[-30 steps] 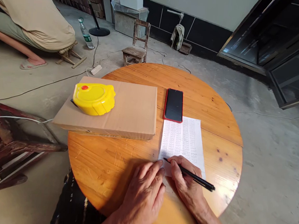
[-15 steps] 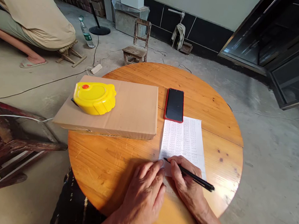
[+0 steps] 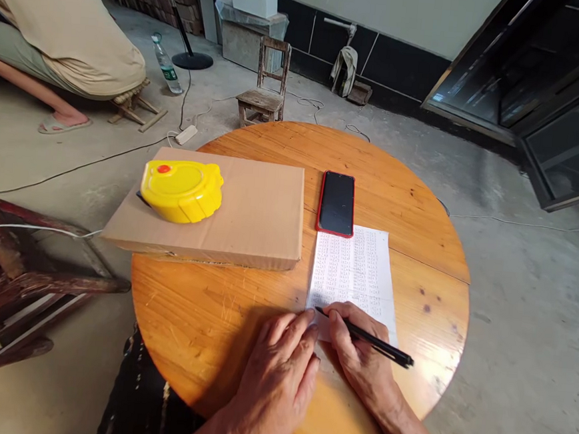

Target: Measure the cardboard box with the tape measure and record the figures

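Note:
My right hand grips a black pen, its tip on the lower left part of a white sheet of paper filled with rows of handwriting. My left hand lies flat with fingers together, its fingertips pressing the sheet's lower left corner. Both hands rest on a round wooden table. A red-cased phone with a dark screen lies at the sheet's top edge.
A flat cardboard box lies on the table's left, overhanging the edge, with a yellow tape measure on it. A dark wooden chair stands left. Farther off are a small wooden chair, a water bottle, floor cables and a seated person.
The pen has tilted and shifted very slightly in my right hand. My left hand stays on the paper.

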A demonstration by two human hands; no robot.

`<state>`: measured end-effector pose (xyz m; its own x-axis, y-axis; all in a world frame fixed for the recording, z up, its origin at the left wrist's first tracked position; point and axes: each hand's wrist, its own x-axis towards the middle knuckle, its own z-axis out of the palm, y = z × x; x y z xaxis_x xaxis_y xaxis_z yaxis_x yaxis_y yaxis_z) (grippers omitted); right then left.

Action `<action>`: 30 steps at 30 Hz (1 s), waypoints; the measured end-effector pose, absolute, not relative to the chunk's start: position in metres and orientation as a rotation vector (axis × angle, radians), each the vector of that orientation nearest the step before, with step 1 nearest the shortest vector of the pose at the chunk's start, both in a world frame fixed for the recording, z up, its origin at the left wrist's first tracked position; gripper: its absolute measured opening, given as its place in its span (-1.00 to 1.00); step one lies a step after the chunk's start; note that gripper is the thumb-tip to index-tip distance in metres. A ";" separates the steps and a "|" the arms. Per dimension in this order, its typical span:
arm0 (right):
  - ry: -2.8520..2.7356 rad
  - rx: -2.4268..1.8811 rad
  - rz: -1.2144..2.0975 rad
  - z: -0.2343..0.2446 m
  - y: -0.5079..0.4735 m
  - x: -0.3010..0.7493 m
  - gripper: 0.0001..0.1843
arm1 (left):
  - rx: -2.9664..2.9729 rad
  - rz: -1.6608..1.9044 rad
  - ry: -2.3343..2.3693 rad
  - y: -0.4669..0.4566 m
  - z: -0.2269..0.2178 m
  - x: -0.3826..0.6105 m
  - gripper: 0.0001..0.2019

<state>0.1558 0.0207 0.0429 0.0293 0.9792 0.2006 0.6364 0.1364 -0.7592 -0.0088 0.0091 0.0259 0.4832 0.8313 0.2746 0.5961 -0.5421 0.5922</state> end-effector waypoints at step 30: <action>-1.616 -1.592 0.593 0.045 0.020 0.156 -0.75 | 2.339 0.806 1.216 0.009 0.024 -0.007 -0.71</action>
<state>0.1564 0.0204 0.0446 0.0841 0.9758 0.2017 0.6142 0.1086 -0.7816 -0.0070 0.0093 0.0235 0.4606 0.8308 0.3123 0.6113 -0.5521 0.5670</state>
